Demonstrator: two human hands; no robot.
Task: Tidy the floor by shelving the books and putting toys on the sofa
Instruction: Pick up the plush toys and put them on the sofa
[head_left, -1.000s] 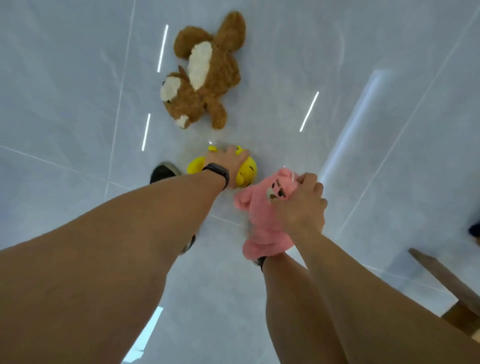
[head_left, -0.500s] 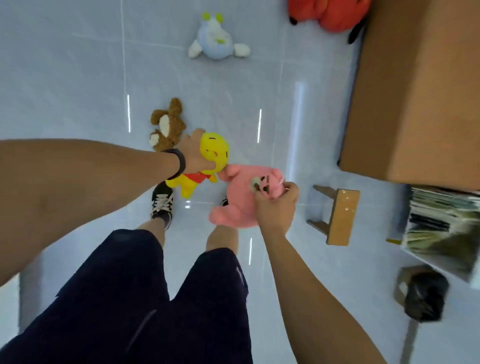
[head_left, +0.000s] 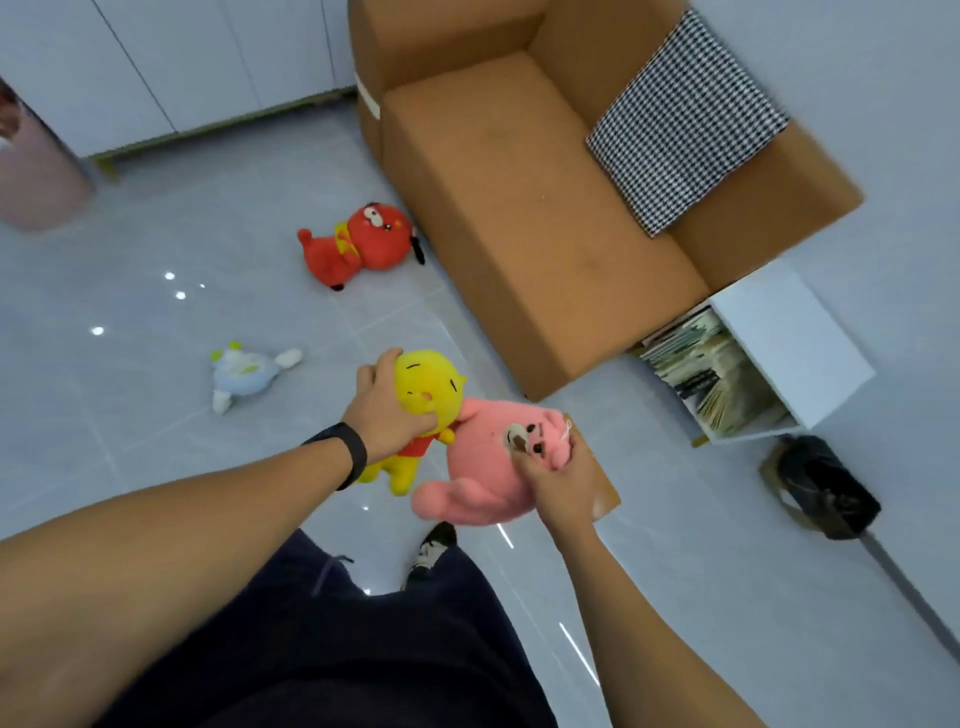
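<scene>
You have straightened up and turned since a moment ago, so the sofa (head_left: 519, 218) now lies just ahead. Your left hand (head_left: 387, 410) grips the yellow toy (head_left: 428, 387) by its head; your right hand (head_left: 558, 480) seems clamped on the pink toy (head_left: 483, 467) at its face. Step close and set both on the seat, clear of the checked cushion (head_left: 685, 124).

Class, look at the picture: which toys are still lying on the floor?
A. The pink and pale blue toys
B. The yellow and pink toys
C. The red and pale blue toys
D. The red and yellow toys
C: the red toy and pale blue toy lie on the floor, while the left hand grips the yellow toy and the right hand grips the pink toy.
</scene>
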